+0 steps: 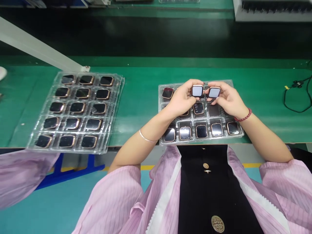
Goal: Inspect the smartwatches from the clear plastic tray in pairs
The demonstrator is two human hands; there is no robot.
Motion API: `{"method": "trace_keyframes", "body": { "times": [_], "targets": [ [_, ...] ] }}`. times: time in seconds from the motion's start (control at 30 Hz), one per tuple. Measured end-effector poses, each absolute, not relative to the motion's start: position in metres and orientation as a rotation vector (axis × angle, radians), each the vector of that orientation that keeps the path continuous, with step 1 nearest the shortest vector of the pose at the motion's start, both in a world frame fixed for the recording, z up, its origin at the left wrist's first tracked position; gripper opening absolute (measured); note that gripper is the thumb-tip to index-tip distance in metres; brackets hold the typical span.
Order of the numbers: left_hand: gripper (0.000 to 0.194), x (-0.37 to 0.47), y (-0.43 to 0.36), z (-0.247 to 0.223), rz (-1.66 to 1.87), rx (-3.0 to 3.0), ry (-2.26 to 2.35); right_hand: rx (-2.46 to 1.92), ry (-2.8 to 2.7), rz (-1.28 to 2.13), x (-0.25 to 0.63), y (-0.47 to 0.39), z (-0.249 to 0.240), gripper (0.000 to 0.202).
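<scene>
My left hand [184,97] pinches a square smartwatch [197,91] whose screen glows white. Close beside it, my right hand [225,96] grips a second smartwatch [214,92], its lit screen tilted. Both watches are strapless and held above a clear plastic tray [161,141]. In the tray's pockets lie several more gold-edged watch bodies, mostly with dark screens. One watch body [199,108] just below my hands shows small white text. A pocket [214,110] below my right hand appears to have no watch in it. My hands and wrists cover part of the upper rows.
On the left, a stack of clear trays [103,148] with rows of watch bodies reaches the front edge of the green bench [138,97]. A white post [44,45] rises behind it. A black cable [290,107] lies at right. A pink sleeve [24,172] shows at far left.
</scene>
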State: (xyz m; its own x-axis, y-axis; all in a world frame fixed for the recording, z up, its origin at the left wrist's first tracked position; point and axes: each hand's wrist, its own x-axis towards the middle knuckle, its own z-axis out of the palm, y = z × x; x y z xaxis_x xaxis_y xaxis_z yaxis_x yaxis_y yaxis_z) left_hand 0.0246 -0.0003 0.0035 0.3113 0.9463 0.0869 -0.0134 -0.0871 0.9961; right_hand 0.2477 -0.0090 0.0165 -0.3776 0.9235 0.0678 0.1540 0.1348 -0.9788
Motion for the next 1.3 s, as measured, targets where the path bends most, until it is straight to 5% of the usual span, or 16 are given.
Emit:
{"method": "trace_keyframes", "body": {
  "times": [1.3],
  "targets": [
    [0.03,0.023,-0.006,0.011,1.065,1.458,0.895,-0.967,-1.73,1.277,0.249,-0.011,0.017,0.04]
  ]
}}
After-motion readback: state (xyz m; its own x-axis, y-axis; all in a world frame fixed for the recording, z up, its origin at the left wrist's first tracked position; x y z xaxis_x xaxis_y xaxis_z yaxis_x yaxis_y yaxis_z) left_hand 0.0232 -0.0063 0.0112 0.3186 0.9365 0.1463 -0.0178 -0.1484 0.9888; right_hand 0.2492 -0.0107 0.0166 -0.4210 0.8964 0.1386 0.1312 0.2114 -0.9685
